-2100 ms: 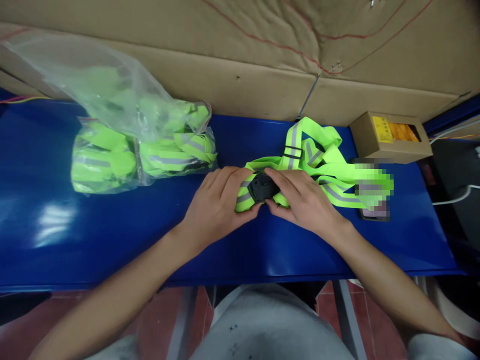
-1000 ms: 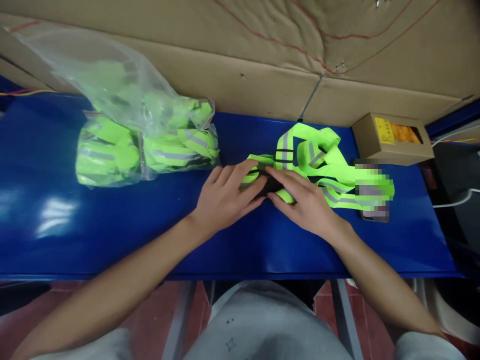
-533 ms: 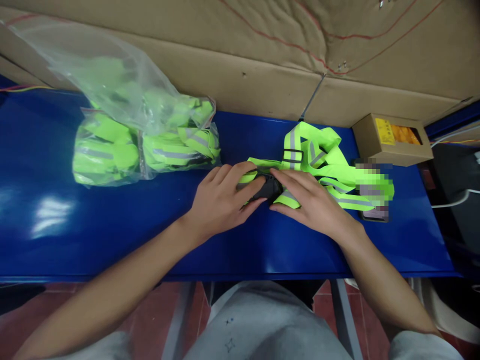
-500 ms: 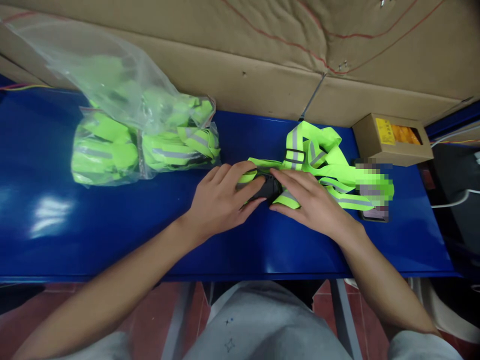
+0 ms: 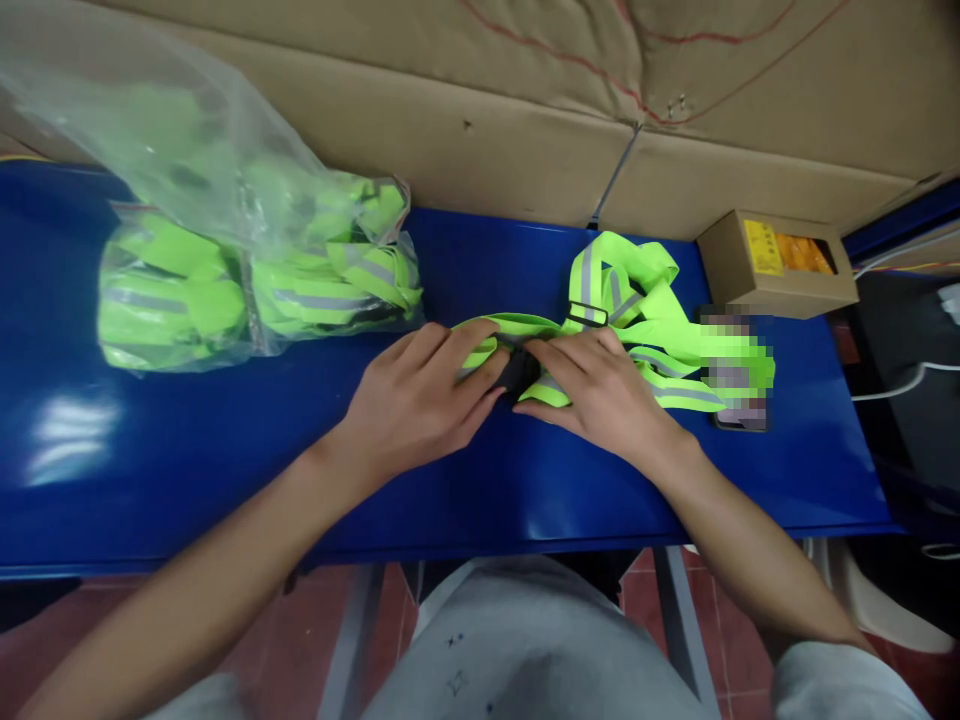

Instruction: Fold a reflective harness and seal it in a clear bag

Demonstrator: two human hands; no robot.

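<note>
A cardboard sheet [image 5: 525, 130] is standing along the back of the blue table [image 5: 225, 470], seemingly walling the far edge so nothing slides off. At the left rear a clear plastic bag [image 5: 187, 170] is slumping over bundles of folded green straps [image 5: 255, 290], probably kept out of the way of the working space. A loose green strap [image 5: 637, 300] is lying in the table's middle and right, its loops sprawling back toward a small cardboard box [image 5: 776, 262] that is sitting against the cardboard.

The left hand [image 5: 409, 400] is pinching the strap's near end, fingers on top and thumb below; the right hand [image 5: 592, 385] is gripping it the same way from the other side. Both are closing in on a black buckle [image 5: 516, 368] between them – likely held flat against the table so the strap is not twisting – with fingertips almost touching over it.
</note>
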